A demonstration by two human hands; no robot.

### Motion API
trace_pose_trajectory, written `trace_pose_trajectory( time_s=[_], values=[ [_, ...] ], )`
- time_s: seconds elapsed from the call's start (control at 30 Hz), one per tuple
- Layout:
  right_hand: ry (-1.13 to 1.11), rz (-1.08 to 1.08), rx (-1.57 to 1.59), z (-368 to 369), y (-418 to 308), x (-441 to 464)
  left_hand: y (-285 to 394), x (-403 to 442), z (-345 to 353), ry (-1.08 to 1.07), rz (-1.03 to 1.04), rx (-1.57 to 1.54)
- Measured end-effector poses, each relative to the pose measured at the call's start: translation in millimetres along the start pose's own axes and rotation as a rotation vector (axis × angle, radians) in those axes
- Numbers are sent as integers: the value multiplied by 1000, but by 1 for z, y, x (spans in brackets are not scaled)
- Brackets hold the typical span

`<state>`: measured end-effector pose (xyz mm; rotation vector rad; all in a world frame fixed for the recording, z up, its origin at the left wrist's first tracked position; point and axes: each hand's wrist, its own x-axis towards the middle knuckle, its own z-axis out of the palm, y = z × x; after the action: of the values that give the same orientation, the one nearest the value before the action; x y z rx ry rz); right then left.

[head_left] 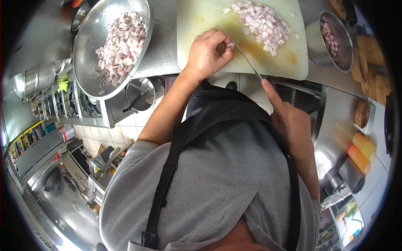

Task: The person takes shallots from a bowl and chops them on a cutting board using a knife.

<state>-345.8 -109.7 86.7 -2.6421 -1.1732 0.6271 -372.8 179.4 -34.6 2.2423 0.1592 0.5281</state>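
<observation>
My left hand (208, 53) is closed over the cutting board (201, 19), thumb and finger pinching a small pale shallot (230, 44). The tip end of a knife (248, 61) meets that shallot. My right hand (289, 121) grips the knife near the board's front edge, forefinger stretched along it; the handle is hidden in the palm. Beyond the blade lies a heap of sliced shallots (266, 25), with a few loose slices around it.
Left of the board stands a large steel colander (87, 62) with many shallot slices (123, 46). On the right, a steel bowl (348, 50) holds whole peeled shallots (329, 39). Bamboo steamers (372, 67) and bottles (360, 152) sit farther right.
</observation>
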Motion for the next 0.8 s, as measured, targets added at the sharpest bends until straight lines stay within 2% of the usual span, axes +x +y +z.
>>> trace_pose_trajectory(
  time_s=[0.1, 0.2, 0.27, 0.37, 0.8],
  values=[
    [4, -3, -50, 13, 5, 7, 0, -2, 2, 33, 47, 42],
    [-18, 23, -43, 3, -2, 6, 1, -2, 0, 28, 5, 13],
    [-32, 16, 86, -4, -5, 3, 1, -1, 1, 32, -1, -1],
    [7, -9, -6, 19, 7, 14, -1, -1, 1, 29, 46, 38],
    [-10, 58, 24, 10, 12, 14, 2, 2, 3, 31, 124, 125]
  ],
)
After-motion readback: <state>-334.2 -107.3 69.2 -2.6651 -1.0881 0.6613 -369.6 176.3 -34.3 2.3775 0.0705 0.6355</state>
